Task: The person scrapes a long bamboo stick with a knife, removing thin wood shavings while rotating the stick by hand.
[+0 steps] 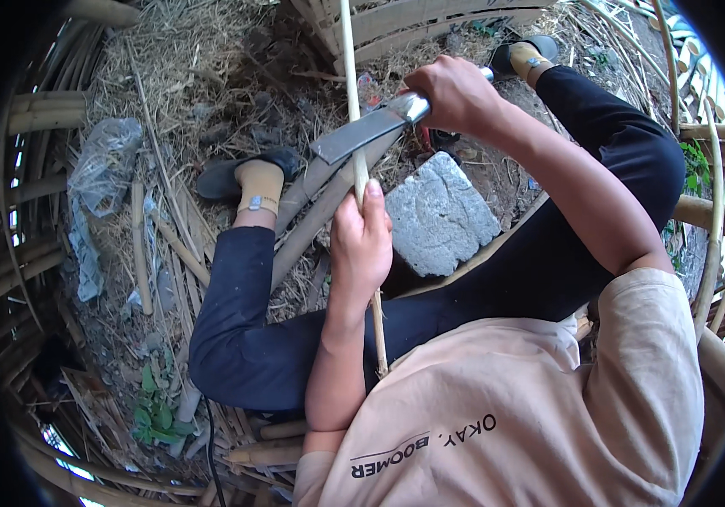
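My left hand (362, 247) is closed round a long, thin, pale bamboo strip (351, 68), thumb pointing up along it. The strip runs from the top edge of the view down to my shirt front. In my right hand (454, 95) is the metal handle of a broad-bladed knife (358, 135). Its flat grey blade lies across the strip, a little above my left thumb; whether the edge bites into it I cannot tell. Just right of my left hand, between my legs, sits a rough grey stone block (443, 215).
Thick bamboo poles (316, 190) lie between my feet. A crumpled clear plastic bag (107, 160) rests on the straw-littered ground at left. Stacked bamboo (41, 114) lines the left side, more poles the right. A small green plant (155, 410) grows at lower left.
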### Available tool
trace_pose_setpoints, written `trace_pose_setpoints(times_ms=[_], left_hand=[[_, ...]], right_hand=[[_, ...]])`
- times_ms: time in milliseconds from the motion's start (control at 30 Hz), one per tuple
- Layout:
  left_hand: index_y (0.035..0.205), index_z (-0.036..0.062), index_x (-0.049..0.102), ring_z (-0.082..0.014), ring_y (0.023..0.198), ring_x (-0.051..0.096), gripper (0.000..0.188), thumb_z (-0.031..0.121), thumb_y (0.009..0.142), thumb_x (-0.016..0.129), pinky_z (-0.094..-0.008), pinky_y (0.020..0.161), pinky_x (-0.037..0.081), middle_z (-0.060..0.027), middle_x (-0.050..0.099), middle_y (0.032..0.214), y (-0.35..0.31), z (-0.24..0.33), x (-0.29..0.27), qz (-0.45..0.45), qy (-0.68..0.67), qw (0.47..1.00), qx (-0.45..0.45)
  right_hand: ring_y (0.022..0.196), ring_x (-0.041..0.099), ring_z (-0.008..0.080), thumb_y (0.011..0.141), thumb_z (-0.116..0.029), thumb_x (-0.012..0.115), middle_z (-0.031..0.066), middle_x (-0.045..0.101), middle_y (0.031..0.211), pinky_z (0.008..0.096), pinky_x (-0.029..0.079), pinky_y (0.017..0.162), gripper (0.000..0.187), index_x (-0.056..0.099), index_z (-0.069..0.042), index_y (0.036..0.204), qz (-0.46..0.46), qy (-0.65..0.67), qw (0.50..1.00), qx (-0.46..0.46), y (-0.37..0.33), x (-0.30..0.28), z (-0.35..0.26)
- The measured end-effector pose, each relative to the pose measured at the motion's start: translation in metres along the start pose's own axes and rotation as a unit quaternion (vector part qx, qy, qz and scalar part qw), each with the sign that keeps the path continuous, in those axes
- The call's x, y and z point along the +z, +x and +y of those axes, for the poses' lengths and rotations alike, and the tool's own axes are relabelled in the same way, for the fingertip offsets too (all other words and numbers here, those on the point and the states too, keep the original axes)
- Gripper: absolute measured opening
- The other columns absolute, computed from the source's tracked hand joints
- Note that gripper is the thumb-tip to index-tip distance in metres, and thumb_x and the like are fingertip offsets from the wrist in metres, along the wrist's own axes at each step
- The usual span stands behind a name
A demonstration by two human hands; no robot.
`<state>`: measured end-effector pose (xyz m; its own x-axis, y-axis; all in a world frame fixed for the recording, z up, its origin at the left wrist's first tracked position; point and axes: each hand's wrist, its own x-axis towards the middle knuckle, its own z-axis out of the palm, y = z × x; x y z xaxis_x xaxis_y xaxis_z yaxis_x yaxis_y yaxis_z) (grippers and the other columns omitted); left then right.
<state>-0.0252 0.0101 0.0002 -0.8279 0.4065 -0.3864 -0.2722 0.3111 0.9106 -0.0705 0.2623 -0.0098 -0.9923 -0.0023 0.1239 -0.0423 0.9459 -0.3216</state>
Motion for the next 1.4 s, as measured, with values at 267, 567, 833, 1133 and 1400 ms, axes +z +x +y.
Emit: trace_pose_setpoints(times_ms=[267,567,833,1133,1400], left_hand=[[0.083,0.0042,0.050,-0.0078,0.049,0.046,0.042,0.038,0.108,0.044,-0.0271,0.045,0.038,0.0007,0.047,0.060,-0.001,0.010,-0.003,-0.010,-0.016,1.000,-0.011],[0.080,0.0106,0.043,-0.0018,0.044,0.035,0.042,0.042,0.108,0.045,-0.0207,0.038,0.028,0.0061,0.039,0.060,-0.004,0.017,-0.002,-0.022,-0.063,0.998,-0.016],[0.085,0.0067,0.048,-0.0043,0.048,0.043,0.038,0.037,0.108,0.046,-0.0224,0.042,0.036,0.0043,0.044,0.061,-0.007,0.013,-0.015,-0.022,-0.132,0.990,-0.053],[0.081,0.0117,0.040,-0.0006,0.046,0.032,0.040,0.040,0.108,0.046,-0.0192,0.037,0.024,0.0060,0.037,0.062,-0.013,0.024,-0.010,-0.040,-0.147,0.985,-0.075],[0.086,0.0029,0.051,-0.0114,0.046,0.046,0.038,0.033,0.108,0.047,-0.0299,0.044,0.039,-0.0015,0.049,0.060,-0.012,0.016,-0.009,0.018,-0.031,0.998,-0.044]], right_hand=[[0.068,0.070,0.0343,0.067,-0.020,0.078,0.0134,0.070,0.070,0.0448,0.057,0.065,0.020,0.074,-0.012,0.085,0.032,-0.044,0.998,-0.013,0.002,-0.013,-0.002],[0.066,0.071,0.0321,0.069,-0.020,0.077,0.0112,0.071,0.070,0.0430,0.056,0.063,0.020,0.076,-0.014,0.088,0.065,-0.072,0.995,-0.028,0.002,-0.019,0.008],[0.062,0.071,0.0315,0.071,-0.015,0.073,0.0123,0.070,0.067,0.0436,0.056,0.060,0.013,0.075,-0.012,0.084,-0.012,-0.072,0.997,0.000,-0.005,-0.019,-0.021],[0.060,0.071,0.0287,0.076,-0.010,0.068,0.0105,0.069,0.066,0.0418,0.056,0.055,0.012,0.075,-0.011,0.085,0.113,-0.114,0.987,-0.009,0.008,-0.012,0.017],[0.066,0.071,0.0329,0.069,-0.009,0.071,0.0153,0.071,0.072,0.0454,0.058,0.063,0.022,0.076,-0.007,0.090,-0.062,-0.016,0.998,0.011,-0.007,-0.011,-0.033]])
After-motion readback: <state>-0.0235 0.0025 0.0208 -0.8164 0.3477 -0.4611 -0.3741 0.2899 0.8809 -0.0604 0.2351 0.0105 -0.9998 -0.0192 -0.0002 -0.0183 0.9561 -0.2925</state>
